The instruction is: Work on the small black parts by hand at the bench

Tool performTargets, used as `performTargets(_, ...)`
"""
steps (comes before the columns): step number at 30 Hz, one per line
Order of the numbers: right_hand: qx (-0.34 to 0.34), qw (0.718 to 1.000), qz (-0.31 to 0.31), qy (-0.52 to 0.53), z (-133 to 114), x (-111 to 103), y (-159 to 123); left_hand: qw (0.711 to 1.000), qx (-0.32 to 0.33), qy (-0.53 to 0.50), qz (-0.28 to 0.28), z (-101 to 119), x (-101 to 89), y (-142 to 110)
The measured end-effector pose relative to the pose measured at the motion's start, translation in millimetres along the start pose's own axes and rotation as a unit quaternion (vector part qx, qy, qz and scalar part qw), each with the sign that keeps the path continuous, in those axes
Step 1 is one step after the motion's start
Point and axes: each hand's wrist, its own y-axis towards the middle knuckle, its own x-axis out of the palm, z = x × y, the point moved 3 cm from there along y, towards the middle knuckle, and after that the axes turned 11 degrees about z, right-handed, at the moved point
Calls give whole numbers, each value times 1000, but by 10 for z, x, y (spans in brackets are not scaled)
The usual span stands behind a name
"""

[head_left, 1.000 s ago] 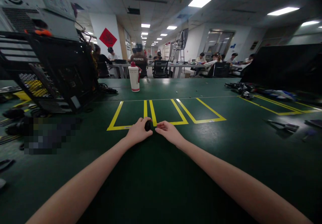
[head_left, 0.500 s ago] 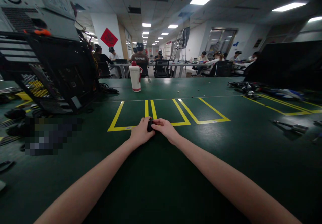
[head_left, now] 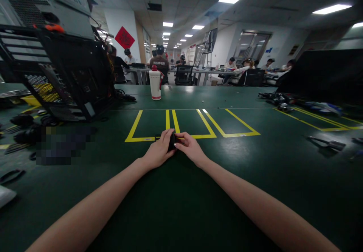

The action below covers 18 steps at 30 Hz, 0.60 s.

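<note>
A small black object is held between my two hands at the middle of the table; its kind cannot be made out. My left hand is closed around its left side, fingers over the top and thumb below. From the right, my right hand pinches the object's edge with thumb and fingertips. Much of the object is hidden by the fingers. Yellow tape outlines lie on the green tabletop just beyond both hands.
An open black computer case stands at the left. A white bottle with a red lid is farther back. Tools and cables lie at the right, near a large black panel. People sit at distant tables.
The camera view has shifted slightly. Both hands still hold the black object, which now looks turned a little, with my left fingers reaching farther over it.
</note>
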Motion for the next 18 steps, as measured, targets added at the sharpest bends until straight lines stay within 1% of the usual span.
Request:
performTargets(6, 13, 1000, -4, 8, -29, 3, -24, 999, 9, 50, -11, -7, -43, -5)
performTargets(9, 23, 1000, -4, 8, -40, 5, -39, 998, 11, 62, -1, -19, -56, 3)
performTargets(13, 29, 1000, 3, 8, -42, 1, -44, 998, 28, 48, 23, -37, -58, 25)
performTargets(18, 25, 1000, 4, 6, -49, -3, -46, 1000, 12, -5, 16, -47, -78, 31)
